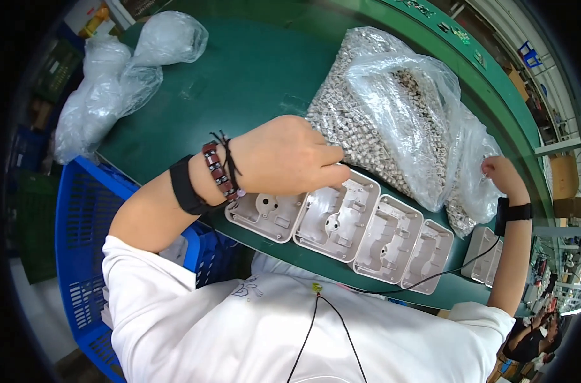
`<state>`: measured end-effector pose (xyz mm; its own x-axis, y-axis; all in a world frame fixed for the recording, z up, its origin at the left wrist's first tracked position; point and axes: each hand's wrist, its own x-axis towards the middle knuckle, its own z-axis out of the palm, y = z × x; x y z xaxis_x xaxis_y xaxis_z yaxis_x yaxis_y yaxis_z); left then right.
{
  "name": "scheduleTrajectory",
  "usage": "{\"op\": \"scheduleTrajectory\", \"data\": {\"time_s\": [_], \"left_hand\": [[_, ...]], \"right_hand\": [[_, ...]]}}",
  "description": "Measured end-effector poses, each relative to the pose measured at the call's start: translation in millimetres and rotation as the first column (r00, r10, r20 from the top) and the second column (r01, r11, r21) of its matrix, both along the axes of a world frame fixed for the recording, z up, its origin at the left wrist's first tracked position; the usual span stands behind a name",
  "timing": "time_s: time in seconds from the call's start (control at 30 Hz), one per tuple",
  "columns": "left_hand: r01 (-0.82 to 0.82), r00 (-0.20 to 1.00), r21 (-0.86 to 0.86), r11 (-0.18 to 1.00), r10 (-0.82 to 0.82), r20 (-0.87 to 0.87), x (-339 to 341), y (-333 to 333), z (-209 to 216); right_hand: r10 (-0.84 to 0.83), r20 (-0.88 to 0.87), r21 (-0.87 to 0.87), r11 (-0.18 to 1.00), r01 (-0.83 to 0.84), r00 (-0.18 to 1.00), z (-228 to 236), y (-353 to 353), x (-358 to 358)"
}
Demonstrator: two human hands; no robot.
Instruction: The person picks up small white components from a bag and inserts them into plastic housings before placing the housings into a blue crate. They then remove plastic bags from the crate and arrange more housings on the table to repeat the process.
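Note:
My left hand (284, 156) is over a row of pale grey plastic housings, its fingers bent in a pinch at the upper edge of one housing (349, 220); whatever they hold is hidden. That housing has a round socket-like piece inside. On its left sits another housing (281, 223), partly under my wrist, and to its right are two more, one of them a smaller housing (386, 246). Just beyond lies a clear plastic bag (367, 115) full of small silvery parts. At the far right my right hand (504, 175) has its fingers curled beside the bag's loose plastic; their contents are too small to tell.
Crumpled clear bags (105, 89) lie at the left end of the green table (239, 76). A blue plastic basket (86, 242) stands left of me. More housings (481, 255) sit by my right forearm. A black cable (424, 281) crosses near them. Another person (534, 341) is at lower right.

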<state>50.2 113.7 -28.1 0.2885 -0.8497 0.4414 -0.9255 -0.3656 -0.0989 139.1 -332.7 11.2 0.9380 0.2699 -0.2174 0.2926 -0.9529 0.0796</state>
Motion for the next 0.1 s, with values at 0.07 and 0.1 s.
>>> {"op": "scheduleTrajectory", "data": {"time_s": [0.07, 0.1], "left_hand": [[-0.029, 0.999, 0.044, 0.999, 0.03, -0.026, 1, 2, 2], [-0.036, 0.998, 0.065, 0.997, 0.039, -0.051, 2, 4, 3]], "right_hand": [[-0.002, -0.067, 0.108, 0.994, 0.009, 0.998, -27, -4, 5], [0.036, 0.029, 0.224, 0.974, -0.042, 0.999, -43, -3, 0]]}}
